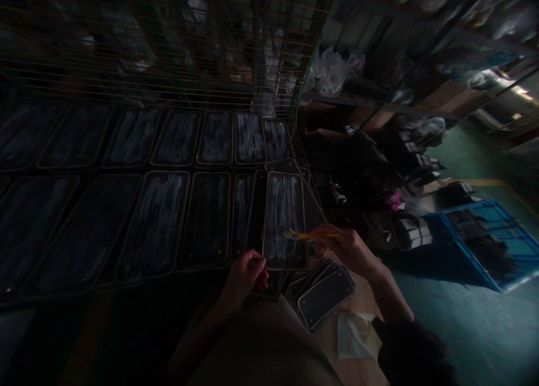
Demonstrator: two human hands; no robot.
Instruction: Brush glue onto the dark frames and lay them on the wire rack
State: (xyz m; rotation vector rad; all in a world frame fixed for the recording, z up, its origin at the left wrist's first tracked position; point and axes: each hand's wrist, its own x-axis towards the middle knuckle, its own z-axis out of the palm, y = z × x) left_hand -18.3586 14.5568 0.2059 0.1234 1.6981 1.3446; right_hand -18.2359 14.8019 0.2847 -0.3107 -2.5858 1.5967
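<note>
My left hand [247, 272] pinches the lower left corner of a dark rectangular panel [285, 212] with rounded corners and a pale rim. Whitish streaks run lengthwise over the panel's face. In my right hand [343, 244] is a brush with a yellow handle [315, 236]; its pale bristles [289, 235] are at the lower middle of the panel. Whether they press on the surface is too dark to tell. Another dark panel lies partly hidden beneath this one.
Two rows of similar streaked panels [154, 223] extend leftward before a wire mesh [168, 88]. A small stack of panels [326, 297] and a crumpled pale sheet [357, 334] lie on a wooden surface at the lower right. Beyond stands a blue-framed cart [488, 245].
</note>
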